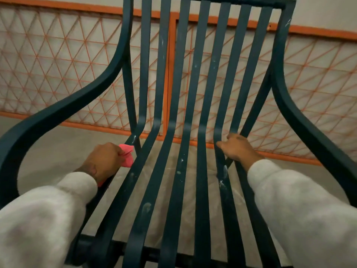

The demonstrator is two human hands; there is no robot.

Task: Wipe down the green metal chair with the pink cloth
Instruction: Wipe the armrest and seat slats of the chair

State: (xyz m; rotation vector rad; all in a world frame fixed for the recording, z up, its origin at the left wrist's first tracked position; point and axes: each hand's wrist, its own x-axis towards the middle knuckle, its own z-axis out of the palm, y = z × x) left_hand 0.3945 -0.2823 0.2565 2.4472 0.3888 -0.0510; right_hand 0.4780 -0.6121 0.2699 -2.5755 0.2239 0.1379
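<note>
The dark green metal chair [201, 117] fills the view, its slats running from the backrest down into the seat. White smears mark several slats. My left hand [105, 161] grips the pink cloth [127, 154] against the leftmost seat slat, near the bend below the backrest. The cloth's lower end peeks out under my wrist. My right hand [238, 147] curls its fingers round a slat on the right side of the seat, at the bend. Both arms wear pale grey sleeves.
Behind the chair stands an orange-framed railing [58, 60] with diamond mesh. A pale concrete floor [58, 147] shows between the slats and to the left. The chair's curved armrests [48, 117] flank both hands.
</note>
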